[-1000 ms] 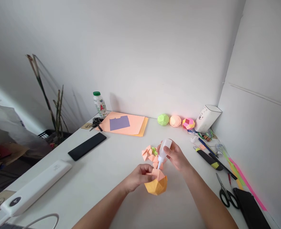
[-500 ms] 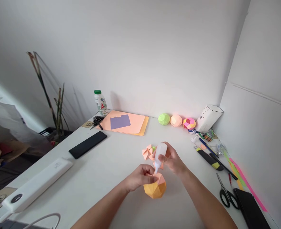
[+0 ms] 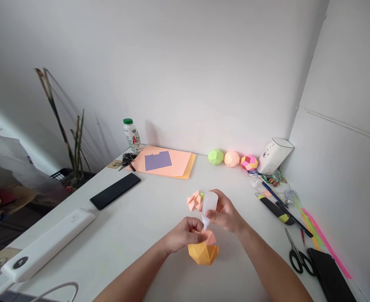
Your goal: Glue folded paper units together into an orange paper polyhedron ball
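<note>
My right hand (image 3: 222, 214) is closed around a white squeeze glue bottle (image 3: 210, 203), held nozzle down. My left hand (image 3: 186, 233) pinches a folded peach paper piece (image 3: 209, 238), and the bottle's tip is at or just above that piece. Right below sits an orange faceted paper ball (image 3: 201, 254), with an open gap on its upper right side. Part of the peach piece is hidden behind my left fingers. Beyond the bottle lie more folded peach paper pieces (image 3: 194, 201) with a bit of green beside them.
Three finished-looking paper balls, green (image 3: 215, 157), peach (image 3: 232, 159) and multicoloured (image 3: 249, 162), stand by the wall. Scissors (image 3: 299, 253), a utility knife (image 3: 274, 209) and a black phone-like slab (image 3: 331, 274) lie right. Peach sheets (image 3: 180, 161) and a white power strip-like device (image 3: 49, 243) are left.
The peach piece has come away from the orange ball, and a gap now shows in the ball. The bottle has shifted slightly left and down and stands more upright.
</note>
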`<state>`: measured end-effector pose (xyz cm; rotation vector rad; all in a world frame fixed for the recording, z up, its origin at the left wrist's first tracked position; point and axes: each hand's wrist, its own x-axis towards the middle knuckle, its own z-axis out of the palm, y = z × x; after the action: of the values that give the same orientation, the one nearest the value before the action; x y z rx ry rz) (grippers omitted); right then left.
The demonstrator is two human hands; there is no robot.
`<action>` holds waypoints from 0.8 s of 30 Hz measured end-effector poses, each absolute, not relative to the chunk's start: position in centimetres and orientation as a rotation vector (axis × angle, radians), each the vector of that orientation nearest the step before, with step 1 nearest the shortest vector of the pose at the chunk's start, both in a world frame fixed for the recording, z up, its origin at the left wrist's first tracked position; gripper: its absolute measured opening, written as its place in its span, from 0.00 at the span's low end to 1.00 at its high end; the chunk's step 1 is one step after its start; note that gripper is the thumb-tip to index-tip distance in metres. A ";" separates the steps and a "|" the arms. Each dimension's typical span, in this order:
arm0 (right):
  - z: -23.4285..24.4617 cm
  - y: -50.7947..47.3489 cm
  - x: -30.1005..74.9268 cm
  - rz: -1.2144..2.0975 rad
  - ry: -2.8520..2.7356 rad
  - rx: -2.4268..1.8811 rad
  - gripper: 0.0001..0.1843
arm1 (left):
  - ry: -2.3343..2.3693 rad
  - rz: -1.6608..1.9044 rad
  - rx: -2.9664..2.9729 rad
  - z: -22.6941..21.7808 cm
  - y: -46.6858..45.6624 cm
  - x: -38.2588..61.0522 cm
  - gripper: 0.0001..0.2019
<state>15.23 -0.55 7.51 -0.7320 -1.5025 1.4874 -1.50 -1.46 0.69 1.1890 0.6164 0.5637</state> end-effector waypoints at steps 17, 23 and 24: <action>7.7 -0.9 14.9 1.449 -1.489 -0.796 0.15 | 0.640 0.553 1.194 1.3 -1.7 -1.5 0.19; 7.4 -1.0 14.7 1.412 -1.495 -0.806 0.15 | 0.635 0.563 1.188 1.2 -1.6 -1.5 0.19; 7.4 -1.0 14.8 1.414 -1.494 -0.809 0.14 | 0.634 0.562 1.189 1.2 -1.6 -1.5 0.19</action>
<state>14.78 -0.97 7.41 -0.8087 -1.4945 1.4142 -1.52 -1.62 1.18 1.1890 0.6341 0.5617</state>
